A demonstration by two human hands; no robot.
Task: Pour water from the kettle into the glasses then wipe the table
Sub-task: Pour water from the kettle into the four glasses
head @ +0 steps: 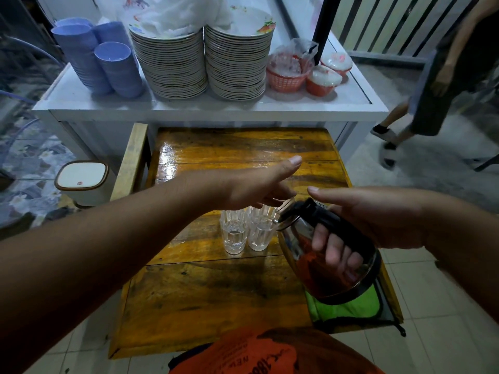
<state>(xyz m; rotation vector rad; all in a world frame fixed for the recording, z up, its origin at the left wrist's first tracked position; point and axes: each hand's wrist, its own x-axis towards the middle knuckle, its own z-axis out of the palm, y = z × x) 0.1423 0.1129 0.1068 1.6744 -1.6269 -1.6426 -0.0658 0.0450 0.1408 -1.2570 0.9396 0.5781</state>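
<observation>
— Where is your kettle [328, 255] right now?

— Your right hand [375, 220] has it, fingers [334, 252] wrapped round the black handle, thumb stretched out along the top. You hold it above the near right part of the wooden desk [216, 292], tilted so the spout points left at the glasses [244, 230].

— And your left hand [256, 184]?

— It reaches across from the left, above the glasses, thumb up and fingers loosely curled at the kettle's lid [285, 205]. You seem to touch the lid with your fingertips, though whether you grip it cannot be told.

— How do the glasses stand?

— Upright in a tight cluster near the middle of the desk, just left of the spout and under your left hand. The front left one shows a little water at the bottom.

— Anything below the kettle?

— A green cloth [351, 306] lies on the desk's near right corner, under the kettle's base. Beyond the desk a white shelf unit [216, 106] carries stacked plates [199, 63] and blue bowls [100, 58].
</observation>
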